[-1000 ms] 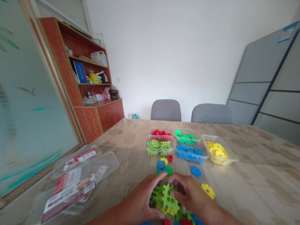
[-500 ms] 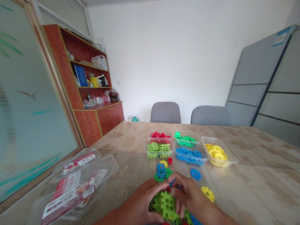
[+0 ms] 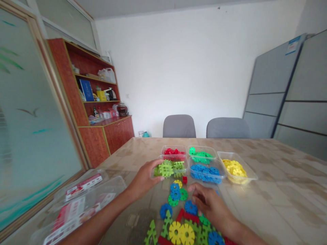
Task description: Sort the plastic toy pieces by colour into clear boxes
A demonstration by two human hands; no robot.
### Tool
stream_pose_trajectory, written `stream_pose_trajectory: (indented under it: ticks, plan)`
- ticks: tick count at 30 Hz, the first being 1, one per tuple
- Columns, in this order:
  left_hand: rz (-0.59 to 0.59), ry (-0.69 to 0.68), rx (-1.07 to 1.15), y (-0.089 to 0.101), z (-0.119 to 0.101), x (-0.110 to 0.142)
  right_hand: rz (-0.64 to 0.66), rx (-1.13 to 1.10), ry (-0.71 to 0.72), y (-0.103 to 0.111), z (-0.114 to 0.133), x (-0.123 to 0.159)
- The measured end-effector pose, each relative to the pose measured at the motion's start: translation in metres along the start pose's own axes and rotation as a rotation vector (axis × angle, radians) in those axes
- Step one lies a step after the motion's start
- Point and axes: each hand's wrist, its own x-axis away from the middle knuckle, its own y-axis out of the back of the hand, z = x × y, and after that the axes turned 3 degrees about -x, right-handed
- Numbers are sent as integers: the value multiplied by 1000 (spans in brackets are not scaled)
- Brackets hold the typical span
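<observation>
My left hand (image 3: 146, 176) reaches forward to the front-left clear tub of lime-green lattice pieces (image 3: 176, 166). Its thumb and fingers are closed around a lime-green lattice piece (image 3: 156, 171) at the tub's left side. My right hand (image 3: 206, 200) hovers with curled fingers over the near pieces; whatever it may hold is hidden. Below it lies an arrangement with two yellow discs (image 3: 182, 232), red bars (image 3: 190, 216), lime-green tree-shaped pieces (image 3: 151, 232) and a blue disc (image 3: 191, 207). Blue, green and yellow notched discs (image 3: 175, 194) lie joined or overlapping farther up.
Other clear tubs hold red pieces (image 3: 173, 151), green discs (image 3: 202, 157), blue discs (image 3: 206, 173) and yellow discs (image 3: 233, 167). A small red piece (image 3: 184, 179) lies before them. Clear lids with printed labels (image 3: 76, 211) are stacked at left. Two grey chairs (image 3: 179, 126) stand beyond the table.
My left hand has moved forward and left from the lime-green block to the lime-green tub. My right hand has drawn right, uncovering the near arrangement. The view has tilted up slightly.
</observation>
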Motion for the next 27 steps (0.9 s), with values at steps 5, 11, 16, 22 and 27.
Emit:
stream_pose_trajectory:
  ticks: [5,11,16,22,27]
  plan:
    - [-42,-22,-74,-11,24,-54,20,-1,-10,1,0,-1]
    - [8,-42,-192,-28,31,-70,25,56,28,4,-4,-1]
    - [90,-71,-291,-31,31,-64,44,77,27,3,-7,-1]
    - [132,-62,-409,-37,23,-78,49,83,22,3,-5,-2]
    - [186,-157,-436,-41,13,-83,51,85,33,5,-3,-1]
